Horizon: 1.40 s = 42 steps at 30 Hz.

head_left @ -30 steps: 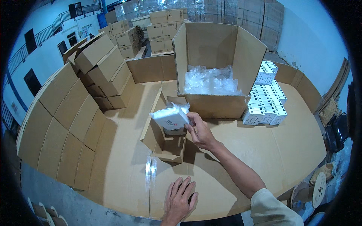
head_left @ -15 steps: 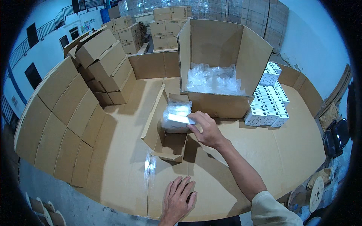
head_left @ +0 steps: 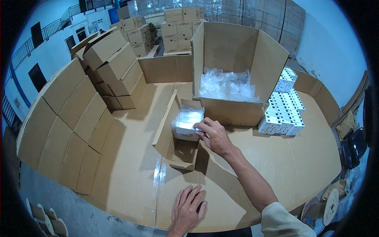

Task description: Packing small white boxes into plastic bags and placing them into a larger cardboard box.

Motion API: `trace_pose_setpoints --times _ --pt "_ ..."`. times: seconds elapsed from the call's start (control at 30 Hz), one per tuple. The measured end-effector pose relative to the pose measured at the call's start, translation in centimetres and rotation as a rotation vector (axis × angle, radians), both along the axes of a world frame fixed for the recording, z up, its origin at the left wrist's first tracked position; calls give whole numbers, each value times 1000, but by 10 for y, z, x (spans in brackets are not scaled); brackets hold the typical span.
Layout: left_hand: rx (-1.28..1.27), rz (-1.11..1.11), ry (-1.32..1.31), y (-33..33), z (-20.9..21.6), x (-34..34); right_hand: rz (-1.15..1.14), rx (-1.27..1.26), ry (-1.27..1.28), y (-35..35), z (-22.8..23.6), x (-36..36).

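Observation:
My right hand (head_left: 215,137) reaches into a narrow open carton (head_left: 173,162) in the middle of the table. Its thumb and fingers pinch the right end of a small white box (head_left: 184,129). That box lies against clear bubble wrap (head_left: 188,113) that fills the carton's far part; the carton's near part shows bare cardboard. One long flap stands up on the carton's left side. Close to the table's front edge, my left hand (head_left: 188,207) rests flat with its fingers spread, holding nothing.
Behind the carton stands a large open box (head_left: 233,112) of clear plastic wrap. To its right are stacked small white boxes with black marks (head_left: 282,112). Folded cartons (head_left: 114,71) and a wall of brown boxes (head_left: 67,130) line the left. Cardboard (head_left: 130,177) covers the table.
My right hand has lowered the white box slightly into the carton, against the bubble wrap. The left hand stays in place. The whole view has shifted a little.

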<state>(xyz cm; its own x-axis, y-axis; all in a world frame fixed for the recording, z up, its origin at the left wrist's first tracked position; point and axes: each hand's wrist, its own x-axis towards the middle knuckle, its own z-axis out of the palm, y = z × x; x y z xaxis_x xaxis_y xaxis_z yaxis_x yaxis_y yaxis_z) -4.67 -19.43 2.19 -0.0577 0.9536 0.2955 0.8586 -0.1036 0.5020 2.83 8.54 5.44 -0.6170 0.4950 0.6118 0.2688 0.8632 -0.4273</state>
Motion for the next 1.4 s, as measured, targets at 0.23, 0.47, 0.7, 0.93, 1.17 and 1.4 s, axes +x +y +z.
trace_pose_setpoints --times 0.23,0.47,0.7,0.93,1.17,1.4 --pt "28 -6 -22 1 -1 1 -12 36 -119 8 -3 -5" --pt "15 0 -4 0 -12 1 -109 34 -291 -1 20 -4" --pt "-19 -50 43 5 -7 3 -24 -106 -433 -13 32 23" --pt "-59 -204 114 47 -17 10 74 -299 -243 -19 21 72" --pt "7 -295 115 125 -21 41 -25 -348 -364 -21 27 160" --pt "4 -270 66 186 -20 59 -270 -329 -128 -4 13 260"
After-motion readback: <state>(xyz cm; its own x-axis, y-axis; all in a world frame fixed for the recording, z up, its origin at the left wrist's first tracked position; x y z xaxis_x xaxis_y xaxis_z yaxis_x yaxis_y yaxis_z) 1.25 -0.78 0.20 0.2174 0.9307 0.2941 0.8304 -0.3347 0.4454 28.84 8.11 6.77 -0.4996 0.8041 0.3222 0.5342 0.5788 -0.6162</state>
